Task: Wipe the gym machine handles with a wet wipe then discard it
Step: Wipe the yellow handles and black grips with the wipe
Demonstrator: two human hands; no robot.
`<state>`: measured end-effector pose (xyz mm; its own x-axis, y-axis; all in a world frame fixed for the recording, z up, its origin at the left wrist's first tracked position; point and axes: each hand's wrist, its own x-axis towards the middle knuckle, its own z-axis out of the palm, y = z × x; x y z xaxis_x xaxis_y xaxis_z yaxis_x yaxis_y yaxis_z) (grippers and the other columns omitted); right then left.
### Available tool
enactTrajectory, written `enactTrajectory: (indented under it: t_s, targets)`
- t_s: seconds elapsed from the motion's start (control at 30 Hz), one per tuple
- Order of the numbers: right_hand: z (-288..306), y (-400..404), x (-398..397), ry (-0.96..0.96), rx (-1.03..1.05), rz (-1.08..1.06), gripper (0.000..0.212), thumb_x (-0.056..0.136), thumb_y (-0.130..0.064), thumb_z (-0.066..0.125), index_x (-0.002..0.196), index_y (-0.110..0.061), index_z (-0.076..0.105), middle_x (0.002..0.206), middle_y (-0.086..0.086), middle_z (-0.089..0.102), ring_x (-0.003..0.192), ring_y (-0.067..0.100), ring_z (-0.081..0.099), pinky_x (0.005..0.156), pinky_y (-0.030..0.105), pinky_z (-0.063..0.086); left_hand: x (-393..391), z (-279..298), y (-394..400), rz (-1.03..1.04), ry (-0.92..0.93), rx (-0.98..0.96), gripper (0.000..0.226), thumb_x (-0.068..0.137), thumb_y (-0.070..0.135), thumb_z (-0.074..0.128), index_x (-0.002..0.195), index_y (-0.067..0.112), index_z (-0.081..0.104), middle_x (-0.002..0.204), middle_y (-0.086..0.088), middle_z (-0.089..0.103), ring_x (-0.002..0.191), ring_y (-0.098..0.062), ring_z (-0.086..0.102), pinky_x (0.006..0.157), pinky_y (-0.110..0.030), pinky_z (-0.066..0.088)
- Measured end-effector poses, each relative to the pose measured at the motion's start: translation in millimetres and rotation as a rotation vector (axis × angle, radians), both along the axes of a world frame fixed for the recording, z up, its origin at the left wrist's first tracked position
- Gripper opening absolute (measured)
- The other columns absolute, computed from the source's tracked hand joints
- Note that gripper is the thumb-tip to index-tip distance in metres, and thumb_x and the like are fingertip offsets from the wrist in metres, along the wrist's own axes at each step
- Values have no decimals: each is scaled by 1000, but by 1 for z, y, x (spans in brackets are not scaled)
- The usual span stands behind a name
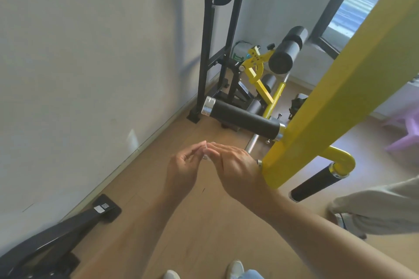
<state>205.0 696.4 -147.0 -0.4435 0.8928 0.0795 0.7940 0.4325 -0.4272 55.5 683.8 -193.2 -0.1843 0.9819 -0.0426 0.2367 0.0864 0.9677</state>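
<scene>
A yellow gym machine arm [340, 88] slants across the right of the view. One black foam handle [244, 119] with a silver end cap sticks out to the left of it, and another black handle [314, 184] hangs below a yellow elbow on the right. My left hand [183, 165] and my right hand [235, 165] meet fingertip to fingertip just below the left handle. Between the fingertips sits a small pale bit [206, 154] that looks like a wet wipe, mostly hidden by my fingers.
A white wall runs along the left. A black machine frame [210, 36] stands at the back, with padded rollers [285, 52] beside it. A black base bar [56, 235] lies at the lower left. Another person's leg [376, 208] is at the right, and my shoes [235, 269] show at the bottom edge.
</scene>
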Motion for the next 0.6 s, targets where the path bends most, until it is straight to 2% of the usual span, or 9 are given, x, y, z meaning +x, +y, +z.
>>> enactTrajectory:
  t_s: [0.03,0.1,0.2,0.23,0.27,0.37,0.47,0.53,0.6]
  targets:
    - [5,7,-4,-10,-47,-4,35,106,-38,39,127,-22,62,126,-4,67,117,13,61,89,17,41,0,0,1,13,-14,-7,25,96,34,64,117,24,73,109,13,76,101,10,66,90,-14,53]
    - [4,13,-7,-212,-123,-57,28,103,-33,50,123,-18,60,115,-1,68,102,18,65,70,21,34,1,2,3,19,-27,-10,24,96,30,65,114,20,75,107,9,76,98,14,65,85,-7,49]
    - [12,-4,-2,-562,112,-186,16,86,-29,69,87,-13,64,72,2,66,62,22,65,54,26,34,2,2,4,24,-49,-19,21,95,25,66,112,16,76,105,5,76,89,21,63,80,-1,46]
    - [16,-11,2,-715,168,-210,16,86,-26,67,82,-11,64,66,4,64,57,23,63,57,27,42,3,1,3,40,-62,-19,22,95,24,66,112,15,76,104,4,76,87,22,62,80,0,46]
    - [17,-15,8,-878,171,-208,18,91,-25,62,86,-8,65,70,7,64,63,24,64,69,32,49,4,-1,2,58,-70,-22,23,94,26,67,112,14,76,104,4,76,86,21,62,79,0,46]
    - [25,-24,24,-1175,221,-28,21,96,-21,59,102,-2,67,84,14,65,84,32,63,98,49,43,10,-8,-10,110,-96,-80,39,90,42,68,120,16,70,106,6,75,90,12,65,76,-1,45]
    - [42,-38,18,-1096,263,189,4,83,-9,70,85,-5,72,67,11,66,69,29,65,96,50,45,19,-16,-39,152,-83,-178,34,91,45,66,117,22,65,113,7,71,100,-3,67,72,0,43]
    - [48,-49,19,-880,284,291,13,71,-10,78,74,-14,65,53,5,63,51,25,65,76,42,55,27,-19,-64,236,-76,-212,26,94,45,62,108,24,69,106,10,73,98,-5,67,73,-5,41]
    - [49,-57,30,-505,254,339,26,75,-22,78,82,-24,53,51,-2,57,45,21,60,52,30,49,38,-21,-92,327,-124,-211,33,96,50,56,101,23,74,93,11,75,89,-3,67,78,-17,45]
